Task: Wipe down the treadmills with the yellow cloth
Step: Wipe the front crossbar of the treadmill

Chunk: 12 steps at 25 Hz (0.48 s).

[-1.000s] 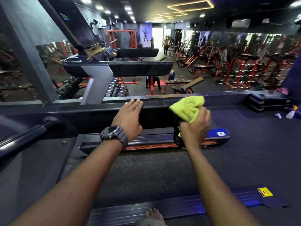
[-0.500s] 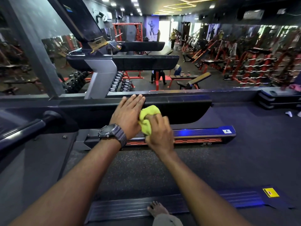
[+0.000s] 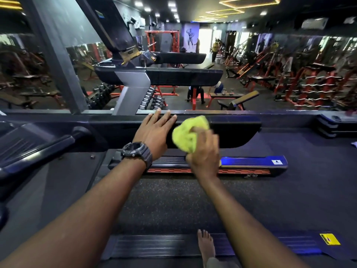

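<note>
The left hand (image 3: 154, 132) lies flat on the top of the long black padded treadmill bar (image 3: 231, 130) that runs across the middle of the scene. Its fingers are straight and close together, and their tips reach over the far edge of the bar. A dark grey plastic wristwatch (image 3: 136, 150) sits on the left wrist. Just to the right, the right hand (image 3: 204, 149) grips the bunched-up bright yellow cloth (image 3: 188, 135). Its fingers are curled round the near part of the cloth, and it presses the cloth against the near face of the same bar. The right hand looks a little blurred. The cloth sticks out to the far side of the right hand, and its left edge is very near the left hand; I cannot tell if they touch. Below the bar lies a low black treadmill side rail with a blue shine and an orange stripe (image 3: 251, 167). A bare foot (image 3: 205, 246) stands on another dark ribbed rail (image 3: 154, 246) at the near edge.
</note>
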Each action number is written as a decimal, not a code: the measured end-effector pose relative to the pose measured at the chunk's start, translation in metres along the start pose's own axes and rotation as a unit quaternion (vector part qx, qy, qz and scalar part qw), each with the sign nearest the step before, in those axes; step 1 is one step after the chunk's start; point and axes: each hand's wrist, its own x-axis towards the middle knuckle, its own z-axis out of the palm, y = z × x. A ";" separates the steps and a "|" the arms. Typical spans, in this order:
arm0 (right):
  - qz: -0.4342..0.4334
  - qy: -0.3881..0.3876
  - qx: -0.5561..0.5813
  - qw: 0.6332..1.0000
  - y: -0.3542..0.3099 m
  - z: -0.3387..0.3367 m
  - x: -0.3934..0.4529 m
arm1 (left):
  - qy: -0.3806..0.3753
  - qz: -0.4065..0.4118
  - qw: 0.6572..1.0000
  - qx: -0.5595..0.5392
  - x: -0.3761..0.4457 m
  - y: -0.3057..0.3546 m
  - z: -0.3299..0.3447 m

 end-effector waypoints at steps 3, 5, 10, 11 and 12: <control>-0.135 -0.048 -0.051 0.988 0.007 0.006 -0.014 | -0.011 -0.020 1.000 -0.005 -0.005 -0.005 0.004; -0.008 0.000 0.016 1.000 0.006 0.001 0.004 | -0.011 -0.019 1.000 -0.007 -0.005 -0.009 0.008; -0.204 -0.066 -0.076 0.974 0.003 0.006 -0.009 | 0.000 -0.010 1.000 -0.006 -0.009 -0.017 0.002; -0.139 -0.052 -0.047 0.988 0.005 0.003 -0.001 | 0.006 -0.019 1.000 0.001 -0.012 -0.021 0.002; -0.053 -0.020 -0.007 0.998 0.001 -0.001 0.006 | 0.007 -0.029 1.000 0.007 -0.015 -0.024 0.004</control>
